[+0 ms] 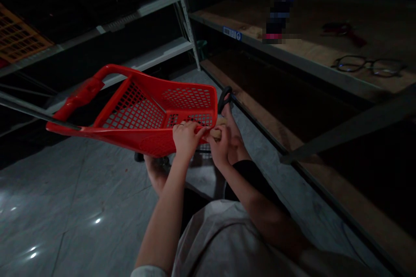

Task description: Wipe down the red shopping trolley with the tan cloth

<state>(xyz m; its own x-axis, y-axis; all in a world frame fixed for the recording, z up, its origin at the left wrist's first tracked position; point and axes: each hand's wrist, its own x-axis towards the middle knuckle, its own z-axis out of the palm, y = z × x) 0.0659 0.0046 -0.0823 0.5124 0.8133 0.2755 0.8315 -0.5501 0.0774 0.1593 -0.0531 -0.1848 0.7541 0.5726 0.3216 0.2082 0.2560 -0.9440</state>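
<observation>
A red plastic shopping cart [156,142] with slotted walls is tilted in front of my legs. My left hand [187,136] is closed over its near rim, with the thumb and a finger reaching toward the right corner. At that corner my right hand [221,145] pinches a small tan roll-like piece [216,133], held against or very close to the rim. My fingers partly cover the piece, and the dim light hides its exact kind.
To the right stands a wooden shelf [312,58] bearing eyeglasses [368,66], a dark red tool-like item [346,32] and a blurred-out bottle [281,8]. Metal racking [162,55] stands behind the cart, with a yellow crate [21,34] at left. Grey tiles [65,199] cover the floor.
</observation>
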